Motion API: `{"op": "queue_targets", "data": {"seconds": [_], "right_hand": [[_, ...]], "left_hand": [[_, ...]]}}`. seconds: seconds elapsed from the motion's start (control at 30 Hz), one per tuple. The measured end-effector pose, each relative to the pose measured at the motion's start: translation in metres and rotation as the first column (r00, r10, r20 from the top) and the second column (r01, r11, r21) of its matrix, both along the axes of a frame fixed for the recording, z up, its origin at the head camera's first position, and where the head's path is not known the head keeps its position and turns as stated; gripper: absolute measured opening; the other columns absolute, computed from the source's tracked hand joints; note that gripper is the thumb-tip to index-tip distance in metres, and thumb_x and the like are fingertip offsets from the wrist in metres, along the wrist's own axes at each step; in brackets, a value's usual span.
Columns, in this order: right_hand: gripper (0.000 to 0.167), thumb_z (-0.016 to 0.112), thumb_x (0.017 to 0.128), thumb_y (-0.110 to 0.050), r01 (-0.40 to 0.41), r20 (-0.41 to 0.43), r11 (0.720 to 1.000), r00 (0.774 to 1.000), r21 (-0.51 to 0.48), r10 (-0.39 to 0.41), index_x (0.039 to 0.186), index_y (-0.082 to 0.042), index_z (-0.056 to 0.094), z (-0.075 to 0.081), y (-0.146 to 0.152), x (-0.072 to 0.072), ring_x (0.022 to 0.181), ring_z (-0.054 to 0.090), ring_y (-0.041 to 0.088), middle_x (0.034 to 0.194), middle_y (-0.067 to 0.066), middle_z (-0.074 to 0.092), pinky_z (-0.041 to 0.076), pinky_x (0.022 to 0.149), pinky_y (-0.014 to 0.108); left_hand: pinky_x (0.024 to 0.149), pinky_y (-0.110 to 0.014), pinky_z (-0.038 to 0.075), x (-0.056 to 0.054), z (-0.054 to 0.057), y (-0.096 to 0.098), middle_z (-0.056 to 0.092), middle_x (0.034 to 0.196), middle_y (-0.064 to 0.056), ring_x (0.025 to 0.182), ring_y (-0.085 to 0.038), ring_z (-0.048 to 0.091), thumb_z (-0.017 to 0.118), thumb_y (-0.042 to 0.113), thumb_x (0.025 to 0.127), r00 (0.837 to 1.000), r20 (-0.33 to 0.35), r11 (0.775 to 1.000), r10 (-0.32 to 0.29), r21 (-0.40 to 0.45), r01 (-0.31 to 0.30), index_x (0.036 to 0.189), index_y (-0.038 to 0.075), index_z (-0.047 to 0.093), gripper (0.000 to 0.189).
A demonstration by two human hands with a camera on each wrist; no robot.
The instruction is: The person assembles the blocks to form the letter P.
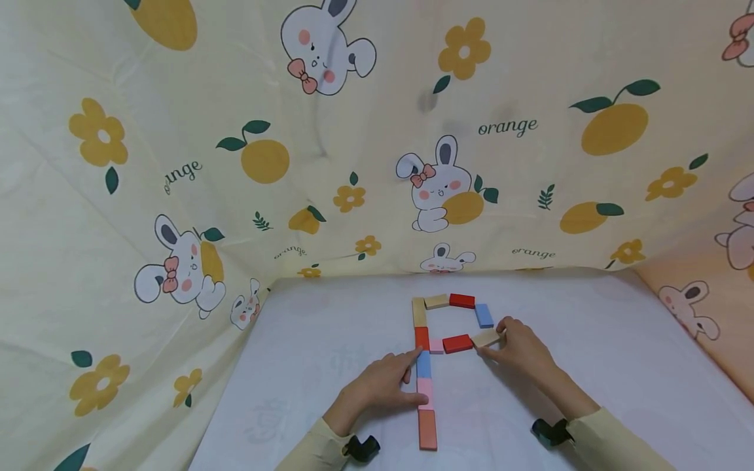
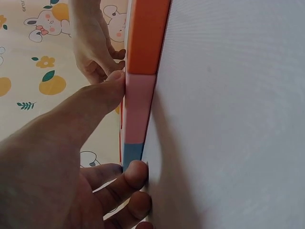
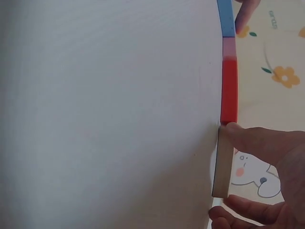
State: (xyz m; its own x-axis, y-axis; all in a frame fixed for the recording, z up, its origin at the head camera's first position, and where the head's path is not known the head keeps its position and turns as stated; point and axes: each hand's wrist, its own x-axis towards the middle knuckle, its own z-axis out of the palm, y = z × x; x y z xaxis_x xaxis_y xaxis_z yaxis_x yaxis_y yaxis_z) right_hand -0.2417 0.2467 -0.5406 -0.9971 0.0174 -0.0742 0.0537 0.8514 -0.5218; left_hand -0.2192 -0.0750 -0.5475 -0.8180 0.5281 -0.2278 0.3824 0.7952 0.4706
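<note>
Flat wooden blocks lie end to end on the white tabletop, a straight column with a loop at its upper right. My right hand (image 1: 524, 353) pinches a tan block (image 1: 485, 338) by its ends, thumb at one and fingers at the other. That block's near end meets a red block (image 3: 229, 90) in the right wrist view. Beside the column is my left hand (image 1: 377, 384), index finger extended to where an upright red block (image 1: 421, 337) meets a blue block (image 1: 423, 366). Its thumb touches the side of a long pink block (image 2: 139, 107).
An orange-brown block (image 1: 427, 430) forms the column's near end. The loop's top holds a tan block (image 1: 437, 301), a red block (image 1: 462, 301) and a slanted blue block (image 1: 484, 316). A small pink block (image 1: 436, 346) joins loop and column. Printed cloth (image 1: 377, 124) hangs behind the tabletop (image 1: 294, 392).
</note>
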Motion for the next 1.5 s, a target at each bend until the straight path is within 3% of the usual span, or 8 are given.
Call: {"op": "queue_targets", "data": {"seconds": [1.03, 1.5], "right_hand": [[0.063, 0.092, 0.083, -0.032, -0.027, 0.009, 1.0, 1.0, -0.014, 0.027, 0.124, 0.003, 0.06, 0.0057, -0.0009, -0.003, 0.088, 0.055, 0.027, 0.097, 0.013, 0.062, 0.052, 0.071, 0.039], [0.062, 0.091, 0.084, -0.033, -0.033, -0.004, 0.999, 0.999, 0.008, 0.033, 0.123, 0.003, 0.06, -0.0005, 0.002, -0.0051, 0.087, 0.055, 0.028, 0.094, 0.013, 0.061, 0.049, 0.069, 0.037]], "left_hand": [[0.066, -0.027, 0.038, -0.0006, -0.0009, -0.0008, 0.051, 0.086, 0.01, 0.082, -0.006, 0.048, 0.081, 0.068, 0.086, 1.0, -0.003, 1.0, 0.001, -0.016, -0.001, 0.168, 0.032, 0.037, 0.1], [0.066, -0.027, 0.037, 0.0, -0.0005, -0.0007, 0.052, 0.086, 0.01, 0.083, -0.005, 0.047, 0.082, 0.066, 0.086, 1.0, -0.015, 1.0, -0.006, -0.009, 0.006, 0.168, 0.031, 0.038, 0.099]]}}
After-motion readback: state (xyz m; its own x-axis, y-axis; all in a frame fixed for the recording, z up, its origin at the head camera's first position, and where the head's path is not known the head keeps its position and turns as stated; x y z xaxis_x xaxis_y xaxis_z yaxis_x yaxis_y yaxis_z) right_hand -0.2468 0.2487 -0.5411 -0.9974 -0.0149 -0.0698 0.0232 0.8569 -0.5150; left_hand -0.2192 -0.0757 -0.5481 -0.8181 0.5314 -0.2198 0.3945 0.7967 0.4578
